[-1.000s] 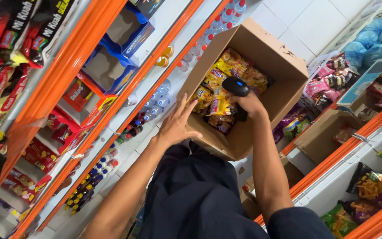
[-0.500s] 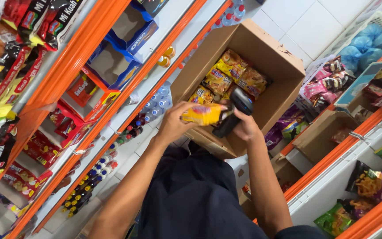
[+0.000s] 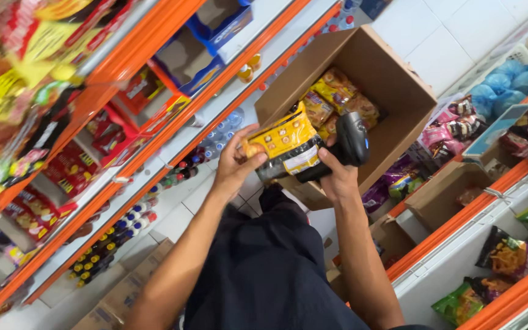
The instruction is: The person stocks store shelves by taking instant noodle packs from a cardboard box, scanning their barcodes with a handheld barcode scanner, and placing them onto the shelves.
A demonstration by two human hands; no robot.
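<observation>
The left hand (image 3: 234, 164) is clamped on the yellow-and-black snack packet (image 3: 285, 150), held up in front of the open cardboard box (image 3: 392, 91). The right hand (image 3: 337, 174), at the packet's 3 o'clock, grips a black scanner (image 3: 354, 137) against the packet's white label. More yellow packets (image 3: 337, 101) lie in the box at 1 o'clock, and orange shelves (image 3: 123, 79) hold red packs at 9 o'clock.

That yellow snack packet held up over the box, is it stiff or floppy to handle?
The yellow snack packet probably flexes: its film looks creased and glossy, so maybe slippery. It is likely light, since the left hand pinches one end. The right hand also grips a black scanner.
</observation>
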